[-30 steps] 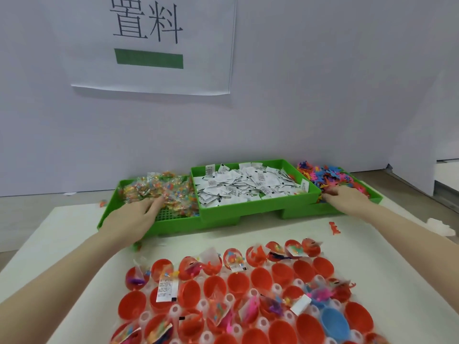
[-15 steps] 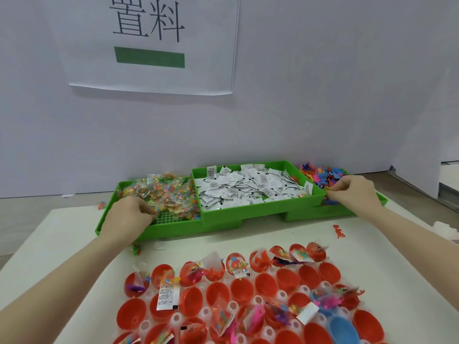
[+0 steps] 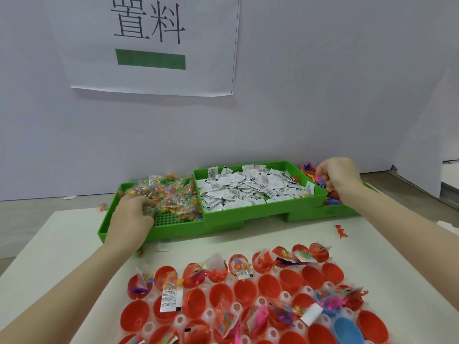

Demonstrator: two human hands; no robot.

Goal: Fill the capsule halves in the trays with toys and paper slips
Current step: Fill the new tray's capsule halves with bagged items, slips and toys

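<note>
**Both hands in the supply bins**

Left hand [image 3: 131,219] in the left green bin [image 3: 109,225], fingers curled into the near edge of the heap of clear bead packets [image 3: 169,192]; seemingly pinching packets, though fingertips mostly hidden among them. Bare grid floor of the bin just right of the knuckles.

Right hand [image 3: 339,177] raised over the right bin [image 3: 347,212], fingers curled downward; small coloured toy pieces [image 3: 309,170] just beneath and left of the fingertips. Whether anything sits in the grip: cannot tell, fingertips hidden behind the knuckles.

Between the two hands, the raised middle bin [image 3: 260,214], heaped with white paper slips [image 3: 248,187], untouched by either hand.

Nearer the body than both hands, well apart from either grip: tray of capsule halves [image 3: 246,291], nearly all red, one blue half [image 3: 347,331] below the right forearm. Far row mostly loaded with packets, toys and slips; a printed slip [image 3: 170,297] standing in a half below the left forearm; several halves in the middle rows bare. Lower edge blurred, contents there hard to make out.

One loose red toy [image 3: 341,230] on the white table [image 3: 62,234], below the right wrist, just in front of the right bin. A few stray bits beside the left bin's far corner and under the left wrist.

Behind the bins, a white wall with a paper sign [image 3: 151,43] bearing two black characters and a green bar.
</note>
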